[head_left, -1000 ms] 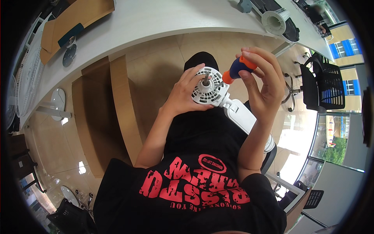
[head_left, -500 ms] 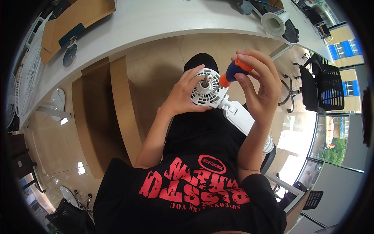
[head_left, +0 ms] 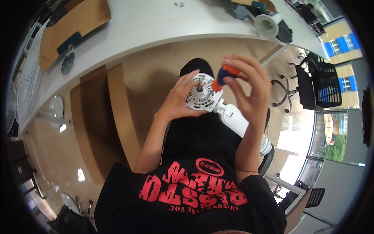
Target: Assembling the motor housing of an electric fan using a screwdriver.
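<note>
My left hand (head_left: pixel 177 99) is wrapped round the side of a white slotted fan motor housing (head_left: pixel 202 103), from whose middle a metal shaft (head_left: pixel 200 86) sticks up. Pinched in the fingers of my right hand (head_left: pixel 252 87) is a screwdriver (head_left: pixel 224 75) with a blue and orange handle. Its front end points down at the right rim of the housing; the contact at the tip is too small to make out. A white fan neck (head_left: pixel 235 120) runs from the housing towards the lower right, passing behind my right forearm.
Beyond my knees stands a white table (head_left: pixel 156 23) with a cardboard piece (head_left: pixel 76 29), a white round hollow part (head_left: pixel 266 25) and small bits (head_left: pixel 179 4). An open cardboard box (head_left: pixel 91 121) is on the floor at left. A black chair (head_left: pixel 317 84) stands at right.
The whole view has shifted a little, so the table things sit further left. The screwdriver handle is tilted slightly differently in my right hand, which is blurred. Both holds are kept.
</note>
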`<state>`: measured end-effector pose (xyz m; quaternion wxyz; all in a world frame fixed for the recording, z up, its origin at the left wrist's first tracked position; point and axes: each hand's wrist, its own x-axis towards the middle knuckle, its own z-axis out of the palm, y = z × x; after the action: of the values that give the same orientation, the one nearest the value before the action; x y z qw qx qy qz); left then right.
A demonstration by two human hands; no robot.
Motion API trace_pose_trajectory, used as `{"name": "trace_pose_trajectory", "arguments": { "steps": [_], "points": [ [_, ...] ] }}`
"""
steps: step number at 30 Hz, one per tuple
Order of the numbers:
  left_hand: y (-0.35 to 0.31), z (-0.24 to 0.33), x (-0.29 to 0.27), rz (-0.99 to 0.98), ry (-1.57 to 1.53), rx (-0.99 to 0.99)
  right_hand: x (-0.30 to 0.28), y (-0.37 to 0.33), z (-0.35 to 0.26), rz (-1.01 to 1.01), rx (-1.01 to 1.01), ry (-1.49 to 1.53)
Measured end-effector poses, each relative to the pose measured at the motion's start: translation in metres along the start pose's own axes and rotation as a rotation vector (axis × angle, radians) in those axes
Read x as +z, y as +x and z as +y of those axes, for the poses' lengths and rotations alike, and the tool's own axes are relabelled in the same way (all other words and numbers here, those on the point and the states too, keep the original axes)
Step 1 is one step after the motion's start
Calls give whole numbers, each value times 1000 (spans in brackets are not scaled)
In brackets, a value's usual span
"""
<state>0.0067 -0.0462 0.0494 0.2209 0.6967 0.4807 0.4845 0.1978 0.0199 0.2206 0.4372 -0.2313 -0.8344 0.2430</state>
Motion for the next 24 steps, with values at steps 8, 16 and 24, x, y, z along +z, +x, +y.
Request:
{"name": "trace_pose_trajectory", "arguments": {
  "steps": [8, 16, 24],
  "points": [
    [8, 3, -5, -37, -14, -6, 4, 3, -11, -38, 5, 10],
    [5, -1, -3, -80, -9, -8, 13, 0, -22, -31, -37, -113],
    [6, -1, -1, -53, 30, -13, 13, 2, -17, 17, -88, -41]
  ]
}}
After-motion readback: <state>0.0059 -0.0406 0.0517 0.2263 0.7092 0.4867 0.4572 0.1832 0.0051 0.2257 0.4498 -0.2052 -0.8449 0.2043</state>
